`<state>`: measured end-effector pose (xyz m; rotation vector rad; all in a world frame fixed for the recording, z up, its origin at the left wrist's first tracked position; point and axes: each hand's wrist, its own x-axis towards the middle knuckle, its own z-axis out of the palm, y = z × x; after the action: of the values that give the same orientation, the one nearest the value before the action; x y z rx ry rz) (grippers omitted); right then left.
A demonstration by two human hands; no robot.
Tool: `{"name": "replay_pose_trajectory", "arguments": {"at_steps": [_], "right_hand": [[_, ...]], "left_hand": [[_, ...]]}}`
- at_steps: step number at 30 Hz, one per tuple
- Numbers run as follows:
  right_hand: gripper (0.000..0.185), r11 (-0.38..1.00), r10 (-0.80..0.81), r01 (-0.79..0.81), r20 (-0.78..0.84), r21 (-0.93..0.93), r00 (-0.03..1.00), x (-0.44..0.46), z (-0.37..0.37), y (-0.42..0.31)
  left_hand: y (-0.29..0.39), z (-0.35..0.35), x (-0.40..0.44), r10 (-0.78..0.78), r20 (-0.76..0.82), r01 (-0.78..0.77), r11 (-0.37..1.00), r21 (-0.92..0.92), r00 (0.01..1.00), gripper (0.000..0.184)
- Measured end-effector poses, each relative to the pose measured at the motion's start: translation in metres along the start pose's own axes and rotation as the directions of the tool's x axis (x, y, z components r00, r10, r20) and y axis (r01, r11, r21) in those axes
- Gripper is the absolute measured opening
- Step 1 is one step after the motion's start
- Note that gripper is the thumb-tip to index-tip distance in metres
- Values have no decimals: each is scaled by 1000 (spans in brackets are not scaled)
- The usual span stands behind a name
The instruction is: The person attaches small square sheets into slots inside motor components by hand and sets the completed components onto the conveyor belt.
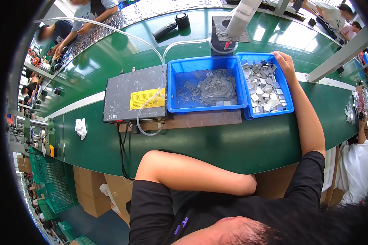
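Observation:
My right hand (pixel 286 63) is at the far right corner of a blue plastic bin (pixel 291 107), its fingers curled over the rim. Small silvery metal blocks (pixel 266 90) lie heaped inside that bin. Touching it on the left is a second blue bin (pixel 206 109), which holds a mound of grey shavings (pixel 216 87) and several flat blocks along its near wall. My left forearm (pixel 200 173) lies bent across my front, below the table edge. Its wrist end (pixel 247 185) is folded under, so the fingers of my left hand are hidden.
A dark control box (pixel 135 81) with a yellow label and clear tubing stands left of the bins. A board (pixel 208 119) lies under them. Crumpled white tissue (pixel 81 128) is on the green table (pixel 184 149). A metal post (pixel 243 18) rises behind. Other people work around.

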<state>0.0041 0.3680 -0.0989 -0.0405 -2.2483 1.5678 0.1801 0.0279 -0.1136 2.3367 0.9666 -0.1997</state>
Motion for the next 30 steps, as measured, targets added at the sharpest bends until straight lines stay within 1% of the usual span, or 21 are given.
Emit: {"name": "replay_pose_trajectory", "arguments": {"at_steps": [3, 7, 15, 17, 22, 25, 27, 29, 30], "right_hand": [[38, 1000, 7, -7, 10, -7, 1000, 0, -1, -1], [34, 1000, 6, -5, -11, 28, 1000, -1, 3, -6], [33, 999, 5, -5, -7, 34, 1000, -1, 4, -7], [33, 999, 1, -1, -8, 42, 1000, -2, 4, -8], [32, 997, 11, -11, 7, 77, 1000, -3, 5, -10], [32, 998, -19, 19, -10, 51, 1000, 1, 7, -10], [32, 1000, -22, 23, -30, 19, 999, -2, 5, -9], [32, 997, 9, -6, -34, 83, 999, -3, 8, -13], [32, 998, 19, -16, -49, 68, 999, -2, 9, -13]], "left_hand": [[1, -1, 4, -1, -8, 1, 1000, -17, 1000, 27], [0, -2, 3, 0, -19, 0, 999, -37, 1000, 27], [-2, -2, -5, -7, -39, 3, 997, -82, 999, 28], [-3, -7, 6, -10, -44, 6, 996, -90, 999, 28], [-1, -4, -5, -34, -49, 30, 996, -79, 998, 28], [-1, -7, -8, -44, -52, 40, 997, -63, 998, 28], [0, -9, -7, -31, -58, 28, 998, -55, 998, 28], [1, -14, 0, 10, -67, -13, 998, -55, 998, 28], [2, -13, -3, 33, -69, -36, 998, -52, 997, 28]]}}
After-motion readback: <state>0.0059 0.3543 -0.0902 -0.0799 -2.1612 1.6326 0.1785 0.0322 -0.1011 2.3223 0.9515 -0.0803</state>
